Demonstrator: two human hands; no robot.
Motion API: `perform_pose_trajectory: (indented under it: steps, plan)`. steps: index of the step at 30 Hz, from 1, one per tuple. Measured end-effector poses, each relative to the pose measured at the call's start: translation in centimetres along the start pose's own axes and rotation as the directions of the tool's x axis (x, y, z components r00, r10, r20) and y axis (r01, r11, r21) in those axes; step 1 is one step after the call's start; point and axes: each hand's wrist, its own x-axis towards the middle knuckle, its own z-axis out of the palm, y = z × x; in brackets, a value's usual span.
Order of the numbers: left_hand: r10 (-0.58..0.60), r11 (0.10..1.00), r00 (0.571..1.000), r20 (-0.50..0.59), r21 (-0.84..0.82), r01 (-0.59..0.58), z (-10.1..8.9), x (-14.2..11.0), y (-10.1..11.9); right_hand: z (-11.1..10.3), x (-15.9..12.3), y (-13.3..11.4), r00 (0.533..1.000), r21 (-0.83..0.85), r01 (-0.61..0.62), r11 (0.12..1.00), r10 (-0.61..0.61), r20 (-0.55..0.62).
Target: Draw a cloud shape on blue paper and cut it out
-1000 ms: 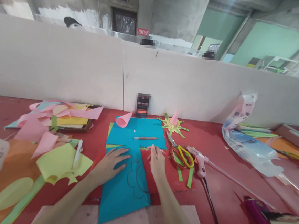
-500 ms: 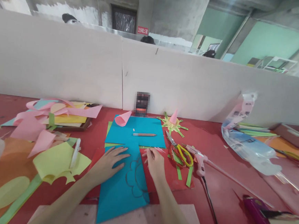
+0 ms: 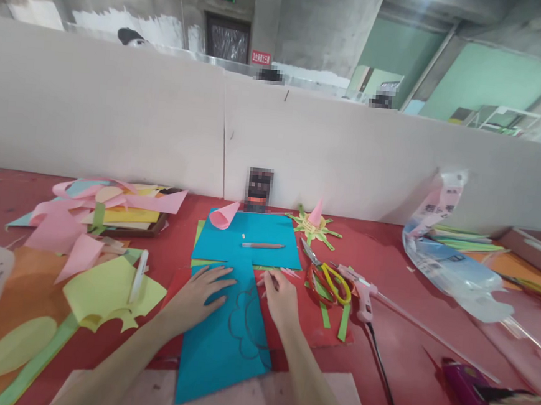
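Note:
My left hand (image 3: 197, 298) lies flat with fingers spread on a blue paper sheet (image 3: 218, 360) that bears a dark drawn flower outline (image 3: 245, 322). My right hand (image 3: 282, 298) rests on red paper (image 3: 317, 321) at the sheet's right edge. Its fingers are pinched on a thin pen-like stick (image 3: 287, 272). Beyond both hands lies a second blue sheet (image 3: 259, 230) with a brown pencil (image 3: 262, 245) on it.
Red and yellow scissors (image 3: 328, 281) and a pink glue gun (image 3: 361, 292) lie right of my right hand. A pink cone (image 3: 224, 214), a paper sun (image 3: 314, 225), yellow paper (image 3: 104, 295) with a white pen (image 3: 139, 276), pink scraps (image 3: 91, 213) and a plastic bag (image 3: 450, 269) surround them.
My right hand has drawn back slightly toward the blue sheet's edge, still pinching the stick. My left hand has stayed flat on the sheet.

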Motion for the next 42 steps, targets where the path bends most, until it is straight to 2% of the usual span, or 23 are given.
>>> perform_pose_trajectory:
  steps: [6, 12, 19, 21, 23, 26, 28, 31, 36, 38, 42]
  plan:
    - [0.007, 1.0, 1.0, -0.013, -0.014, -0.007, -0.1, 0.1, 0.0, -0.1, -0.1, -0.2, 1.0, 0.022, -0.005, 1.0, 0.005, 0.014]
    - [-0.002, 1.0, 1.0, 0.002, -0.012, 0.002, 0.0, 0.2, -0.1, 0.3, -0.8, -1.4, 0.991, -0.091, -0.039, 0.995, 0.027, -0.129]
    - [0.003, 1.0, 1.0, 0.011, 0.0, -0.003, 0.2, 0.0, -0.3, -0.1, -0.3, -1.0, 0.991, 0.182, -0.112, 0.977, 0.122, -0.049]
    - [-0.001, 1.0, 1.0, 0.01, -0.002, 0.002, 0.2, 0.0, -0.3, -0.2, 0.0, -0.7, 0.989, 0.253, -0.146, 0.956, 0.148, 0.01]
    - [-0.001, 1.0, 1.0, 0.009, -0.006, 0.001, 0.2, 0.0, -0.4, -0.3, 0.0, -0.7, 0.985, 0.261, -0.162, 0.952, 0.141, 0.099]
    - [0.008, 1.0, 1.0, -0.004, -0.008, -0.008, 0.2, 0.1, -0.4, -0.3, -0.2, -1.2, 0.985, 0.191, -0.084, 0.978, 0.053, 0.165]
    - [0.0, 1.0, 1.0, -0.025, -0.004, 0.0, 0.2, 0.0, -0.3, -0.3, -0.3, -1.4, 0.984, 0.154, -0.023, 0.988, -0.005, 0.177]
    - [-0.052, 0.999, 0.996, -0.075, 0.0, 0.052, 0.2, 0.0, -0.1, -0.4, -0.2, -1.4, 0.98, 0.165, 0.002, 0.986, -0.035, 0.196]
    - [-0.143, 0.989, 0.97, -0.195, -0.053, 0.135, 0.3, 0.1, -0.2, -0.5, 0.3, -0.8, 0.988, 0.297, -0.101, 0.949, 0.061, 0.141]
    - [-0.148, 0.988, 0.971, -0.189, -0.069, 0.138, 0.5, 0.1, -0.4, -0.4, 0.3, -0.7, 0.987, 0.321, -0.131, 0.938, 0.092, 0.134]
    - [-0.128, 0.991, 0.98, -0.151, -0.052, 0.121, 0.8, 0.1, -0.6, -0.4, 0.2, -0.8, 0.989, 0.315, -0.114, 0.942, 0.077, 0.128]
